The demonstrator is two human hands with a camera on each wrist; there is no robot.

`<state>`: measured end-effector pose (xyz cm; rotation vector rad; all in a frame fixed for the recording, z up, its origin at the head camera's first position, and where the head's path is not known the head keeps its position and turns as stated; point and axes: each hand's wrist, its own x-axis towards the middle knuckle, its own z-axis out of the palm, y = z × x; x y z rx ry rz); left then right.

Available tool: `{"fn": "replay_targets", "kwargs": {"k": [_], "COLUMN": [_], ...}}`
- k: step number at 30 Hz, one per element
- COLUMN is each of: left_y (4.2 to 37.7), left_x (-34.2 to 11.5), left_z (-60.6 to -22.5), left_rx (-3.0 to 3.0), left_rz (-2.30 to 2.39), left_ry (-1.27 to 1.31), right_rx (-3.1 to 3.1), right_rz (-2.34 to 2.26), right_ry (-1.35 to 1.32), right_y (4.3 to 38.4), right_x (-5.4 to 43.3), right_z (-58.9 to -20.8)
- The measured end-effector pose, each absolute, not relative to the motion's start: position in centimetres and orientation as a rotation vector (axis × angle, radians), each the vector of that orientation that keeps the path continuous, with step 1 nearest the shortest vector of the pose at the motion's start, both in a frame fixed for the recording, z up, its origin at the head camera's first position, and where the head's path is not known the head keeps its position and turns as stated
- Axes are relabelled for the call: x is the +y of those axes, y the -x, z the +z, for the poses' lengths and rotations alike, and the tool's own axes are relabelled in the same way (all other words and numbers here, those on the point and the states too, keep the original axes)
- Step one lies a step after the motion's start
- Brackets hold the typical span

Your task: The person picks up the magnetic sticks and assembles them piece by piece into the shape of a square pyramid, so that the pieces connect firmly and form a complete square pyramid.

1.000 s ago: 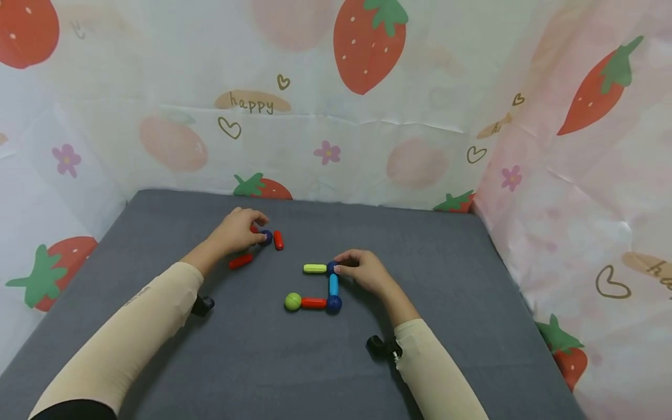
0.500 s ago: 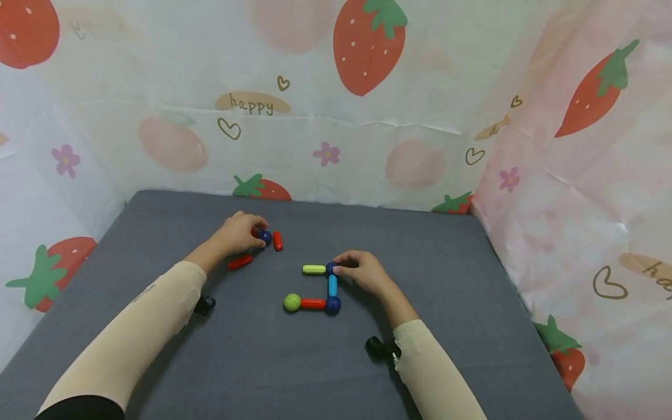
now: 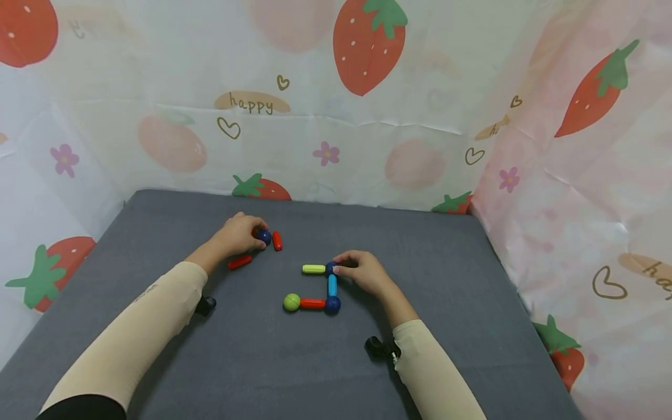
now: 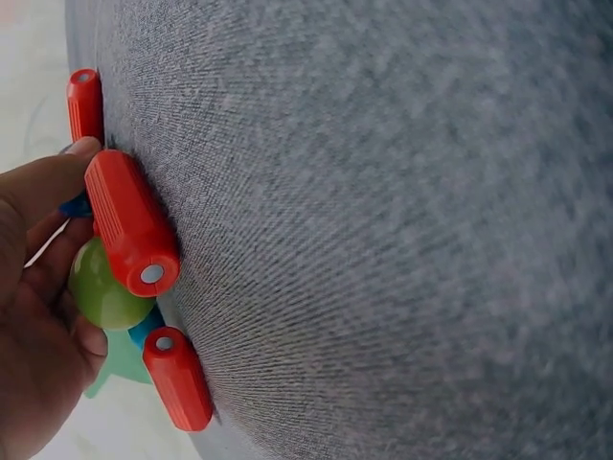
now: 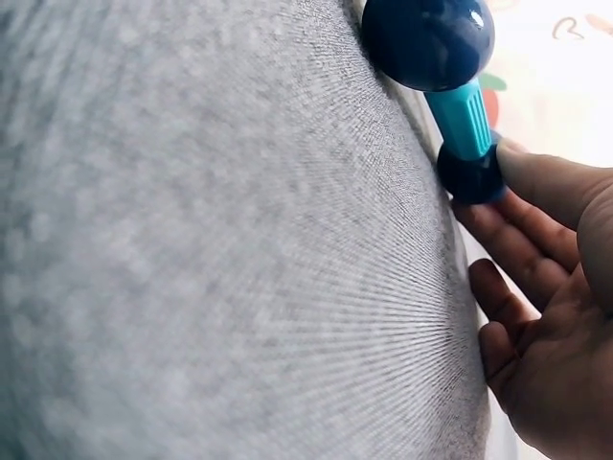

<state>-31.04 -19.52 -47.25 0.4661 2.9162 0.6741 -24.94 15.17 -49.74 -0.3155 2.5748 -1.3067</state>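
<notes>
My left hand [image 3: 237, 234] pinches a dark blue ball [image 3: 265, 237] at the table's far left. Right of that ball lies a red magnetic rod [image 3: 277, 241]; another red rod [image 3: 240, 262] rests below the wrist. Behind the fingers, the left wrist view shows a green ball [image 4: 107, 287] and a further red rod [image 4: 177, 380], both hidden from the head view. My right hand [image 3: 366, 274] pinches a blue ball [image 3: 331, 268] between thumb and fingers. This corner ball joins a yellow-green rod [image 3: 314, 269] to a light blue rod [image 3: 332, 286].
The light blue rod runs down to another dark blue ball [image 3: 332, 305], from which a red rod [image 3: 312, 303] leads left to a green ball [image 3: 291, 302]. Grey cloth [image 3: 420, 361] covers the table. A strawberry-print curtain [image 3: 325, 105] hangs behind and at both sides.
My left hand shifts slightly down and toward me, and the blue ball shows more fully. The red piece seen between its fingers is now hidden. My right hand keeps its pinch nearly in place.
</notes>
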Motion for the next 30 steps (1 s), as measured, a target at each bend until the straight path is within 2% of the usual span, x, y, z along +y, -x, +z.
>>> {"fn": "replay_targets", "kwargs": {"k": [13, 30], "left_y": [30.5, 27.4], "left_x": [-19.2, -16.2], "left_z": [-47.0, -47.1], "left_rx": [2.933, 2.879], "left_rz": [0.791, 0.884], "left_ry": [-0.409, -0.595], "right_rx": [2.582, 2.581], "right_rz": [-1.306, -1.297], "right_ry": [0.325, 0.311], "right_y": [24.9, 24.9], "right_x": [15.2, 15.2], "right_z": [-49.7, -49.8]}}
